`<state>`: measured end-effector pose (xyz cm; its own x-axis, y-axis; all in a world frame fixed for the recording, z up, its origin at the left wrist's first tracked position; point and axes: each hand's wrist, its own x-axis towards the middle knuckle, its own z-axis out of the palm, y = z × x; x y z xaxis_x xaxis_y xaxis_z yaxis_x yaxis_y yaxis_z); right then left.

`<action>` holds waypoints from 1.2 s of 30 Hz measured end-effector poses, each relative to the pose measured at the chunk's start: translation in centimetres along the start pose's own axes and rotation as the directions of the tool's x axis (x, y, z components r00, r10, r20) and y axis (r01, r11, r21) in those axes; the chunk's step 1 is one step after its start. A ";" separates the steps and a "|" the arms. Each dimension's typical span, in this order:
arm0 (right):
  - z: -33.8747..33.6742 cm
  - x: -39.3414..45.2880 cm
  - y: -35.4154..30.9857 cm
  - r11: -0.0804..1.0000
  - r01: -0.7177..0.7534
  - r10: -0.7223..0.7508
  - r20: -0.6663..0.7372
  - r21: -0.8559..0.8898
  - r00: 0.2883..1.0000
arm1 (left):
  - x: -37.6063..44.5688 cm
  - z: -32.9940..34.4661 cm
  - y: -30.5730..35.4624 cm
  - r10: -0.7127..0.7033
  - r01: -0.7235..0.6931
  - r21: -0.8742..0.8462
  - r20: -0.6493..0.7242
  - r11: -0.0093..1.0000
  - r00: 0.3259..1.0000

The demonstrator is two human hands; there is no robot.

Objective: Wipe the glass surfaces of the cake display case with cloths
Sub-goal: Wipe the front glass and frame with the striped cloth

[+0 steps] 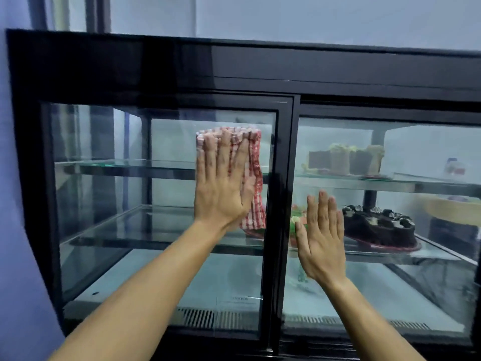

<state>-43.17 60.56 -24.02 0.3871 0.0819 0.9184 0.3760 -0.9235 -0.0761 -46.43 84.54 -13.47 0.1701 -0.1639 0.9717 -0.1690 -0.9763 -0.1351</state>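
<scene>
A black-framed cake display case (285,204) with two glass doors fills the view. My left hand (221,183) lies flat, fingers up, pressing a red and white checked cloth (256,175) against the upper right part of the left glass door (109,194). The cloth hangs down past my palm on its right side. My right hand (321,241) rests flat and empty, fingers spread, on the right glass door (406,287) just right of the middle frame.
Inside, behind the right door, a dark chocolate cake (381,226) sits on the middle glass shelf and cake slices (346,158) on the upper shelf. A green-topped cake (296,220) shows beside my right hand. A purple wall (18,230) borders the case on the left.
</scene>
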 end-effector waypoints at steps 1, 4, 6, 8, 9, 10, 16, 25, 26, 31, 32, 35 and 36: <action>0.0 0.1 -0.1 1.000 0.002 -0.002 0.002 -0.004 1.000 | -0.6 0.1 -0.1 0.143 -0.143 0.011 0.022 0.990 0.989; -0.4 0.1 0.0 1.000 -0.001 0.002 0.035 -0.012 0.999 | 0.2 -0.7 -3.9 0.404 -0.405 0.024 0.057 0.914 0.913; -0.6 0.0 -0.1 1.000 -0.011 0.012 0.060 -0.019 0.998 | 3.0 -1.7 -7.1 0.193 -0.193 0.026 -0.005 0.981 0.981; -0.7 0.0 -0.3 0.999 -0.023 0.025 0.084 -0.027 0.996 | 5.9 -2.9 -9.9 -0.035 0.035 0.014 -0.037 0.999 0.999; -0.8 -0.1 -0.2 0.999 -0.026 0.029 0.103 -0.030 0.994 | 6.8 -3.2 -10.5 -0.096 0.097 0.020 -0.040 0.995 0.995; -0.9 0.0 -0.2 0.999 -0.031 0.035 0.130 -0.029 0.991 | 7.3 -3.4 -10.4 -0.131 0.133 0.026 -0.044 0.991 0.990; -2.7 0.6 -0.6 0.995 -0.104 0.099 0.326 -0.002 0.940 | 7.2 -3.5 -9.9 0.117 -0.118 0.011 0.050 0.993 0.992; -3.8 4.3 -9.5 0.953 -0.059 0.088 -0.086 0.297 0.992 | 6.4 -5.2 -14.9 -0.123 0.123 -0.004 0.032 0.992 0.992; -3.8 5.9 -11.5 0.965 0.033 -0.004 -0.112 0.261 0.994 | 6.2 -4.8 -14.1 -0.118 0.118 -0.004 0.028 0.993 0.993; -1.4 9.3 -15.2 0.976 0.180 -0.189 -0.062 -0.123 0.980 | 5.1 -5.2 -18.5 -0.062 0.062 0.010 0.054 0.998 0.997; -1.0 9.2 -15.2 0.974 0.172 -0.185 -0.080 -0.151 0.980 | 4.6 -5.6 -20.9 -0.151 0.151 0.018 0.034 0.988 0.988; -0.5 9.1 -15.1 0.966 0.171 -0.199 -0.134 -0.195 0.971 | 4.2 -7.7 -28.0 -0.422 0.423 0.028 -0.018 0.906 0.906; -0.4 9.1 -15.3 0.963 0.168 -0.200 -0.139 -0.213 0.970 | 4.4 -8.5 -29.9 -0.478 0.478 0.023 -0.008 0.878 0.878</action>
<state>-45.70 75.25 -14.36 0.1829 0.2117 0.9601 0.2478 -0.9549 0.1633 -48.86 114.21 -3.52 0.2226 0.3241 0.9195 -0.0443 -0.9388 0.3416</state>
